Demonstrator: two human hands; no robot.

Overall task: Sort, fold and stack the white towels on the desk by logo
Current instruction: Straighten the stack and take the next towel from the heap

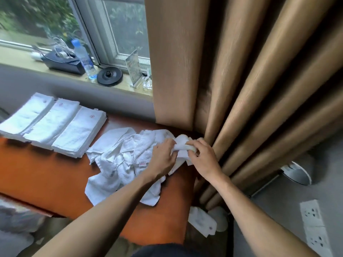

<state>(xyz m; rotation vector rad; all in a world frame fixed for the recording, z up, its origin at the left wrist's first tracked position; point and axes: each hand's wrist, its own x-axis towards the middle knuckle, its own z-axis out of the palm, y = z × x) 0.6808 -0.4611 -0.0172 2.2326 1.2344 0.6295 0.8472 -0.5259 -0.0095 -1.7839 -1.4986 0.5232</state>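
A loose heap of white towels [122, 160] lies on the orange-brown desk [46, 173], right of centre. My left hand [163, 156] and my right hand [202, 156] both grip one white towel [182, 145] at the heap's right end, near the desk's far right corner. Three stacks of folded white towels sit side by side at the desk's far left: a left stack [26, 115], a middle stack [52, 121] and a right stack [79, 130]. The middle and right stacks show small red logos.
Tan curtains [241, 89] hang just right of the desk. The windowsill behind holds a water bottle [84, 58], a black kettle base [109, 76] and a black tray [63, 62]. One white towel [202, 222] lies on the floor beside the desk. Wall sockets [313, 225] are at the lower right.
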